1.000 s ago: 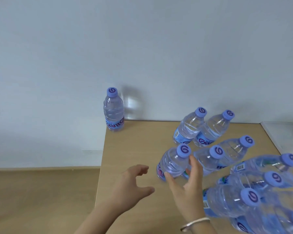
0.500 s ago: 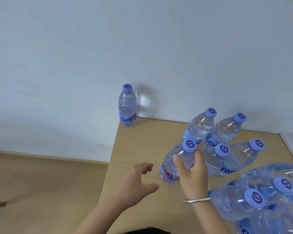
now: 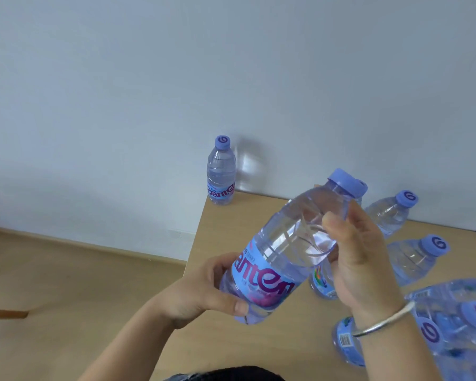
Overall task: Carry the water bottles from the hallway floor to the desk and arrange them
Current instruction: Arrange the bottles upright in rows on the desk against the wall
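Arranging step: clear plastic water bottle with lilac cap held tilted above the tan wooden surface, left hand gripping its base, right hand clasping its shoulder. Lone upright bottle at 11 o'clock; next, presumably, setting it upright there.

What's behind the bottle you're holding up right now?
Behind the held bottle another bottle's cap peeks out; its body is hidden. A label shows beside the right hand.

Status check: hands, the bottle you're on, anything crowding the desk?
Left hand grips base of bottle, right hand its upper part. Bottle tilted, above desk. Lone bottle upright at far corner; cluster at right.
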Tool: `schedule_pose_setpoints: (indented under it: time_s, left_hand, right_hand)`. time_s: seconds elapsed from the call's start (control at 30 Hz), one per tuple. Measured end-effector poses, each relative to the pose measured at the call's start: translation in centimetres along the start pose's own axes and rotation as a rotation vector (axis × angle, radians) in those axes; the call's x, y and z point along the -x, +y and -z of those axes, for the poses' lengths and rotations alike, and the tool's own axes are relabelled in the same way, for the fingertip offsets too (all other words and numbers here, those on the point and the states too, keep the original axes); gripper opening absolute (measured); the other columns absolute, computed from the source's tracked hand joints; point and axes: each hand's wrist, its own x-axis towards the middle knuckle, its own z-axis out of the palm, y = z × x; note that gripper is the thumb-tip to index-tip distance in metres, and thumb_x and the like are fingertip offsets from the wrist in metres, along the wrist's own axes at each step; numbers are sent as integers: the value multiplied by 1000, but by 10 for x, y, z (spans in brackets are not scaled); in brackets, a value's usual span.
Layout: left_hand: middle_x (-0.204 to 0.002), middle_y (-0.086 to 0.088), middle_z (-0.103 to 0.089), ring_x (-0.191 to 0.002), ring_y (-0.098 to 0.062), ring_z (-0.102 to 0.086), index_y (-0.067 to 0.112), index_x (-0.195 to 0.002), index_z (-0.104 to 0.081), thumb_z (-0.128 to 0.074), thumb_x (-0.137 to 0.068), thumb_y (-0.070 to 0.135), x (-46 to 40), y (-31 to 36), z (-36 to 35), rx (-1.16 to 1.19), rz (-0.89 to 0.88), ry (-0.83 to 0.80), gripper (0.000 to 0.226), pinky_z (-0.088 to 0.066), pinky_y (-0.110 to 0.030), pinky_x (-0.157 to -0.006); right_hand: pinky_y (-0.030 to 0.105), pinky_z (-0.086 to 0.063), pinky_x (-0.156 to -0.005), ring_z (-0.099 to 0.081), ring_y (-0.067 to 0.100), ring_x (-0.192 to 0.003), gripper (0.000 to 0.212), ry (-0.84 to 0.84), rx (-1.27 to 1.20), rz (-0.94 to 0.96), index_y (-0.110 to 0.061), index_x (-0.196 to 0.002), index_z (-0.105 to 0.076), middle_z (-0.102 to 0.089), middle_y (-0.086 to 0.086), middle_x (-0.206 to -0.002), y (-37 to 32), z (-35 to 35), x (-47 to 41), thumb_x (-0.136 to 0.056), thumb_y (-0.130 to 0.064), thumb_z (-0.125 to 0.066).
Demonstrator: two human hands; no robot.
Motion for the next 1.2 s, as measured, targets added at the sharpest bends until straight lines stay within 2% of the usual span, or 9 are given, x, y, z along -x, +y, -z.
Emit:
schedule_pose_setpoints:
  time_s: [0.13,0.23,0.43,0.53,0.73,0.83,0.93,1.07,1.2]
  left_hand:
    - [-89,-8,-69,-75,-18,-66,1,-105,-61,-77,-52,19,5,5,-11,26,-44,59,58,-52,-24,-64]
    - [-87,-9,-70,-77,-20,-65,2,-98,-64,-79,-46,25,8,8,-18,11,-67,189,58,-51,-26,-67]
    - [-87,-10,-73,-75,-17,-68,4,-94,-68,-80,-43,25,13,13,-31,26,-7,285,57,-50,-21,-63]
    - [-91,-12,-73,-78,-19,-68,2,-97,-66,-80,-41,27,14,13,-31,10,35,304,63,-52,-23,-67]
    - [-99,-12,-73,-90,-23,-68,5,-103,-65,-81,-45,31,20,9,-19,-23,126,206,65,-52,-26,-76]
    - [-103,-12,-71,-94,-24,-67,7,-107,-64,-82,-49,30,21,3,-7,-57,171,149,64,-52,-28,-80]
    - [-100,-7,-72,-89,-20,-68,12,-106,-63,-85,-48,23,15,-5,8,-154,171,181,63,-53,-28,-76]
    - [-96,-1,-73,-88,-17,-70,16,-106,-62,-87,-50,9,-2,-19,33,-250,120,294,62,-55,-26,-74]
    - [-95,4,-73,-90,-14,-69,21,-104,-62,-88,-48,9,-25,-36,61,-258,72,470,63,-56,-26,-78]
  right_hand:
    - [30,-52,-81,-69,12,-88,22,-32,59,-77,-30,-87,-70,-73,-7,-87,-6,-1,-5,-71,-39,-58]
    - [42,-48,-90,-64,11,-100,34,-30,192,-167,-33,-98,-63,-70,-9,-99,-4,2,-6,-69,-51,-58]
    - [40,-54,-79,-62,28,-109,50,-24,51,-397,-15,-117,-53,-67,11,-112,0,9,-3,-73,-38,-61]
    - [40,-54,-76,-64,31,-106,49,-24,58,-415,-11,-114,-55,-67,14,-110,2,9,-5,-72,-36,-61]
    - [24,-52,-57,-64,28,-107,54,-56,69,-497,-13,-117,-54,-66,11,-113,9,2,-5,-70,-38,-62]
    - [29,-52,-62,-65,28,-104,51,-129,110,-528,-14,-113,-56,-68,8,-111,14,-4,-9,-69,-39,-63]
    - [40,-54,-76,-66,29,-101,47,-193,140,-499,-12,-111,-56,-67,11,-111,21,-19,-19,-68,-29,-66]
    - [21,-49,-70,-64,15,-84,35,-278,158,-439,-11,-100,-63,-68,2,-91,33,-40,-43,-67,-14,-75]
    - [33,-49,-84,-60,18,-89,25,-326,141,-400,-14,-95,-65,-65,6,-95,54,-53,-68,-74,-1,-71]
